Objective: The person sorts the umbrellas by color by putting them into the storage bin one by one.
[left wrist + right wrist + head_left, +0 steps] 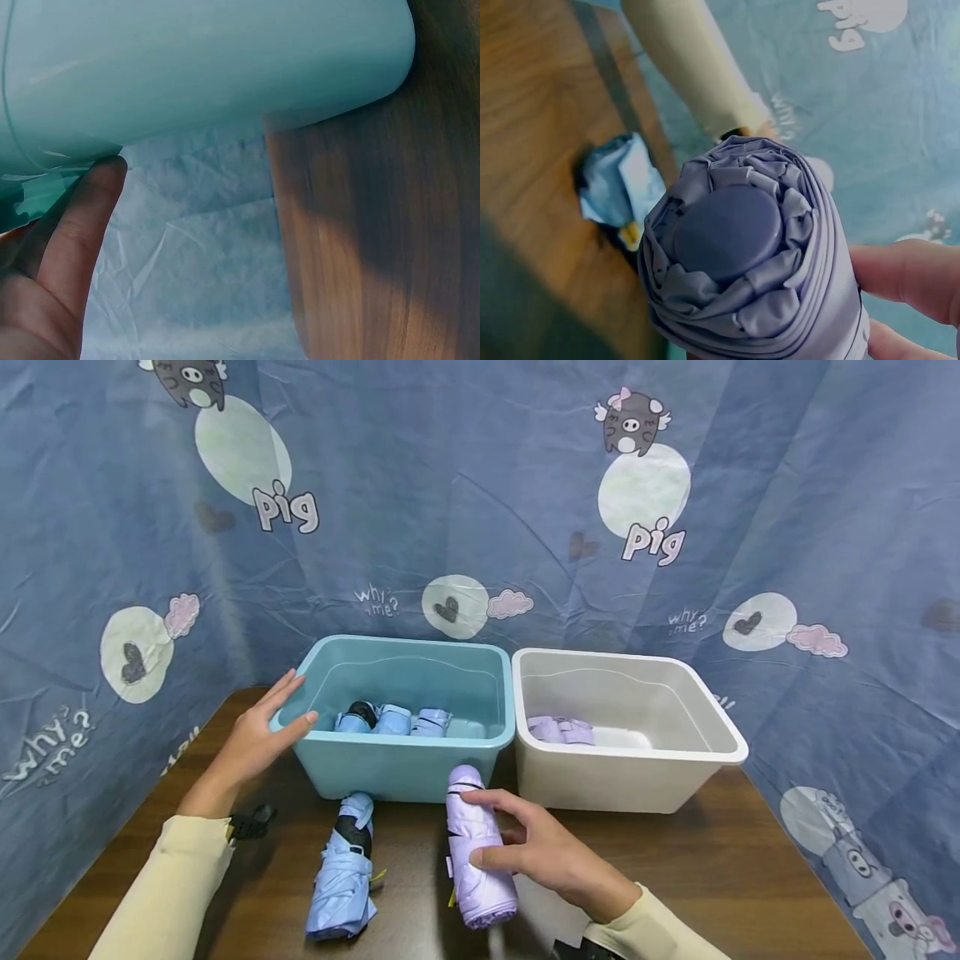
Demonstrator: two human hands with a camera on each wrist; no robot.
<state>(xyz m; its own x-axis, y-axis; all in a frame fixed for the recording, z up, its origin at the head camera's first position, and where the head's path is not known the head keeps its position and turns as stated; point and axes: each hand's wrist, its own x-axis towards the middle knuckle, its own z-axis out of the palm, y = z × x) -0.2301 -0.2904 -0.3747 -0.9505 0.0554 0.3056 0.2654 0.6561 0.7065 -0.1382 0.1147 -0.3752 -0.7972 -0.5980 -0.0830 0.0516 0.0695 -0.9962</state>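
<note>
A folded purple umbrella is between the thumb and fingers of my right hand, which pinches it from the right. Its round end fills the middle of the right wrist view. Whether it touches the table is unclear. At the left front corner of the teal bin, my left hand touches the rim with fingers extended. A folded blue umbrella lies on the table left of the purple one. Several rolled blue umbrellas lie inside the teal bin.
A white bin stands right beside the teal one, with rolled purple umbrellas at its left side. Both bins stand on the brown wooden table. A blue printed curtain hangs behind and around the table.
</note>
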